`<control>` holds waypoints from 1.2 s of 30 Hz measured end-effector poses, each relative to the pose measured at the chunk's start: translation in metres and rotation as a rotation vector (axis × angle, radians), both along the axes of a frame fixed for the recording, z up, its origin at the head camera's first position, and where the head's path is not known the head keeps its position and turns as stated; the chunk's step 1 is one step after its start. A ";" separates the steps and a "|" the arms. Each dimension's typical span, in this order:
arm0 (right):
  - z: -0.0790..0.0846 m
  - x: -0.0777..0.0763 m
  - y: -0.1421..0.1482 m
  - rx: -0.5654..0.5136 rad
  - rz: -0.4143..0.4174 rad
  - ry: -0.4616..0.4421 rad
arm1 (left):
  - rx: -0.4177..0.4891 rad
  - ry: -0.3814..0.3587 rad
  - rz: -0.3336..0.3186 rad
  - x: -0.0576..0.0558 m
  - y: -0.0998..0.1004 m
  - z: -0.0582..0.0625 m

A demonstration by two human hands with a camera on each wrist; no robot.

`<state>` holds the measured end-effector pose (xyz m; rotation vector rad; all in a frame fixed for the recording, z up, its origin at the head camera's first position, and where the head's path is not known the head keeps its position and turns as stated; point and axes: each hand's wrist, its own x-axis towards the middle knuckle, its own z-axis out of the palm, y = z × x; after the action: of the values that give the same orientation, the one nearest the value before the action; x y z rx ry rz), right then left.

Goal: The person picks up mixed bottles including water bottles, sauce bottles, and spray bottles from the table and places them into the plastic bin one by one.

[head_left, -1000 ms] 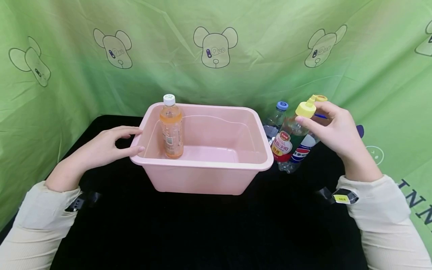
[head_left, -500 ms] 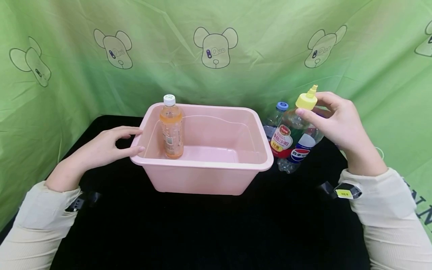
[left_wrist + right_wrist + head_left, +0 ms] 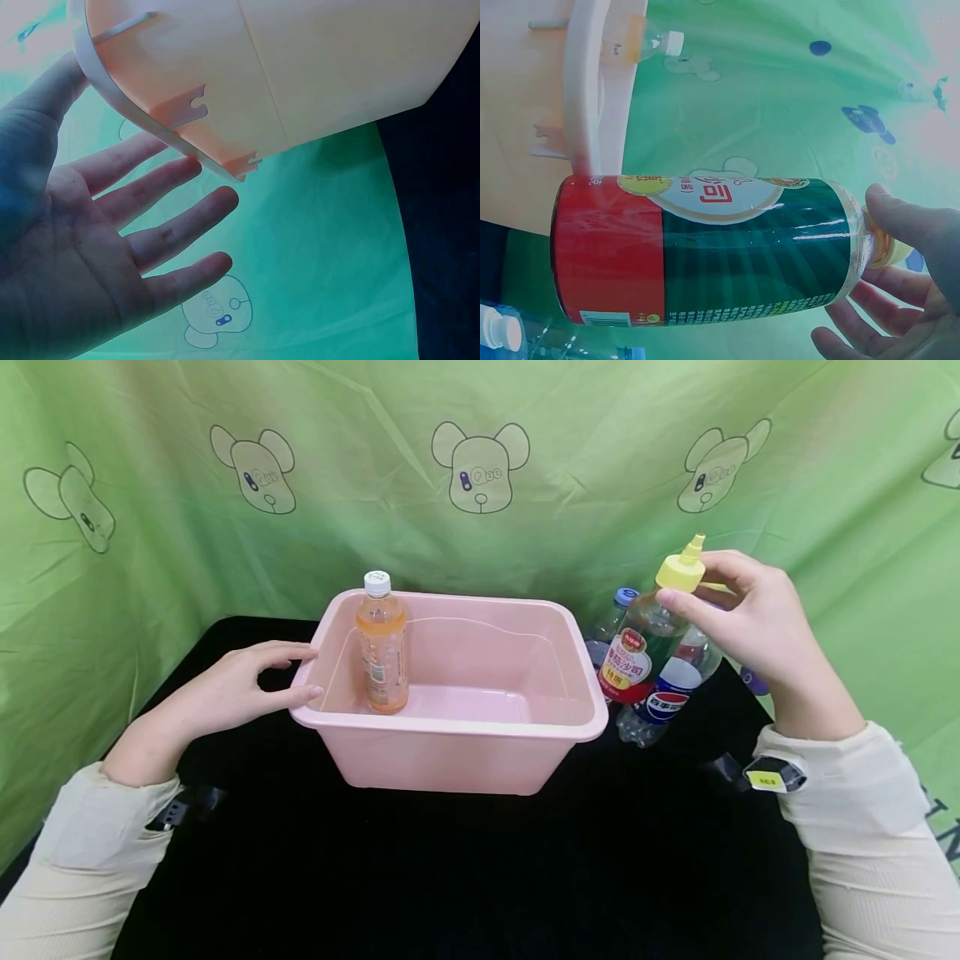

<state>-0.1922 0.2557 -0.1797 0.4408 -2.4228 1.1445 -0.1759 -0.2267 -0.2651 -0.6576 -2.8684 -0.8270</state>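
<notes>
My right hand (image 3: 757, 610) pinches the neck of a ketchup squeeze bottle (image 3: 628, 662) just below its yellow nozzle cap. The bottle, with a green and red label (image 3: 705, 247), leans to the right beside the tub's right rim. At left, my left hand (image 3: 225, 689) rests on the rim of a pink plastic tub (image 3: 450, 752), its fingers straight and spread. The left wrist view shows the thumb (image 3: 60, 86) against the rim and the other fingers along its outside. An orange drink bottle (image 3: 384, 660) with a white cap stands upright inside the tub, at its left end.
Partly hidden behind the ketchup bottle are a Pepsi bottle (image 3: 667, 693) and a blue-capped clear bottle (image 3: 626, 597). Black cloth (image 3: 450, 868) covers the table. Green printed fabric (image 3: 480, 552) hangs close behind the tub.
My right hand has lifted the ketchup bottle slightly, its cap rising in view. The left hand, tub and orange drink bottle have stayed where they were.
</notes>
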 end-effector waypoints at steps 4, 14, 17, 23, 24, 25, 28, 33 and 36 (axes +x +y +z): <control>0.003 0.000 -0.001 0.000 0.002 -0.005 | -0.002 0.001 0.001 0.000 0.000 0.000; 0.011 -0.003 -0.005 -0.003 0.011 -0.013 | -0.005 0.001 0.003 0.001 0.000 0.000; 0.012 -0.004 -0.008 0.005 0.016 -0.019 | -0.004 0.000 0.005 0.002 0.000 0.000; 0.015 -0.006 -0.015 0.012 0.045 -0.024 | -0.003 -0.002 0.003 0.001 0.000 0.000; 0.016 -0.006 -0.016 0.009 0.051 -0.025 | -0.003 -0.003 0.003 0.001 0.000 0.000; 0.017 -0.006 -0.018 0.010 0.056 -0.025 | -0.002 -0.004 0.003 0.001 0.000 0.000; 0.018 -0.007 -0.021 0.024 0.066 -0.023 | -0.001 -0.009 0.004 0.001 0.000 0.000; 0.021 -0.009 -0.027 0.038 0.087 -0.036 | -0.002 -0.015 0.009 0.002 0.001 0.001; 0.022 -0.011 -0.031 0.023 0.115 -0.055 | -0.004 -0.016 0.011 0.002 0.001 0.002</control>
<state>-0.2032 0.2252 -0.1576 0.5691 -2.4875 1.1919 -0.1741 -0.2259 -0.2636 -0.6380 -2.8857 -0.8287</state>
